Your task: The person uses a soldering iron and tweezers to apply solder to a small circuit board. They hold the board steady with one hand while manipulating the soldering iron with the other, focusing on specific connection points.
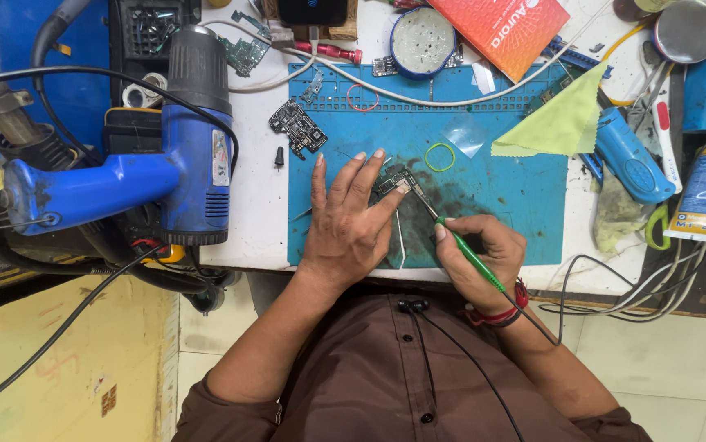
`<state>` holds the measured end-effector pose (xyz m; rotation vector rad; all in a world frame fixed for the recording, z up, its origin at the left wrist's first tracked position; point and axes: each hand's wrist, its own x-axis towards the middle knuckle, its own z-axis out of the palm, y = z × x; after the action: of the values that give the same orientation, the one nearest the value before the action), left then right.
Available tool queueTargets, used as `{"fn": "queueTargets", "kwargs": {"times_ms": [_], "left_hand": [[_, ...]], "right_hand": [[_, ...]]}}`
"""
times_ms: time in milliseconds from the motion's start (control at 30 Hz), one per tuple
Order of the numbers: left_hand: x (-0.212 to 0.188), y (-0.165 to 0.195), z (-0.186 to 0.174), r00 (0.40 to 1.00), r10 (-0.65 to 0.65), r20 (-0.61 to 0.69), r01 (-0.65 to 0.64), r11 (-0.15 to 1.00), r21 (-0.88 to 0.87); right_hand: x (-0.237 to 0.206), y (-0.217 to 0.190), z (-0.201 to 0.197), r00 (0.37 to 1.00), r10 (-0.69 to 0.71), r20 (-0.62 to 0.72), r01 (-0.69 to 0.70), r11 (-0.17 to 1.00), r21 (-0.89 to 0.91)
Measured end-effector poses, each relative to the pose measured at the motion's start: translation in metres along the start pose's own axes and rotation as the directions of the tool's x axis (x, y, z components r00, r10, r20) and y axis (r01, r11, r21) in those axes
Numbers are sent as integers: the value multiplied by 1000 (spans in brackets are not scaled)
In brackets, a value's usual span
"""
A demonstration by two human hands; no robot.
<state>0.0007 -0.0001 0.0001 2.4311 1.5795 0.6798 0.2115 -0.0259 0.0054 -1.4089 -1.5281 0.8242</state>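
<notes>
Surface: white worktop [259,196] carrying a blue repair mat [517,205], crowded with tools on every side.
Left hand [345,221]: flat, fingers spread and unclenched, fingertips pressing on the small circuit board [395,182]; the pressure appears to keep the board from sliding.
Right hand [480,258]: clenched in a pen grip around the green-handled soldering iron [467,254]; the tip reaches the board edge just beyond the left fingertips.
Circuit board: lies on the mat, between both hands, under the left fingers.
Far of left hand: second dark circuit board [298,127], red ring [362,97], green ring [440,157].
Left of left hand: blue hot-air gun [165,164], parked nozzle-away.
Right of right hand: yellow-green cloth [562,123], glue tube [701,196].
</notes>
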Motion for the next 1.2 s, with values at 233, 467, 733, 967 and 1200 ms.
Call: {"fn": "queueTargets", "kwargs": {"times_ms": [233, 467, 733, 967, 1200], "left_hand": [[0, 0, 0, 1000, -6, -3, 6, 1000, -12], [1, 1, 0, 1000, -4, -9, 4, 1000, -9], [0, 0, 0, 1000, -4, -4, 4, 1000, -6], [1, 0, 1, 1000, -1, -9, 1, 1000, -4], [1, 1, 0, 1000, 2, -7, -2, 1000, 3]], "right_hand": [[0, 0, 0, 1000, 13, -4, -13, 1000, -4], [0, 0, 0, 1000, 8, -11, -8, 1000, -5], [0, 0, 1, 1000, 20, -9, -20, 1000, 15], [0, 0, 1, 1000, 21, -13, -21, 1000, 6], [0, 2, 0, 1000, 12, -4, -12, 1000, 14]]}}
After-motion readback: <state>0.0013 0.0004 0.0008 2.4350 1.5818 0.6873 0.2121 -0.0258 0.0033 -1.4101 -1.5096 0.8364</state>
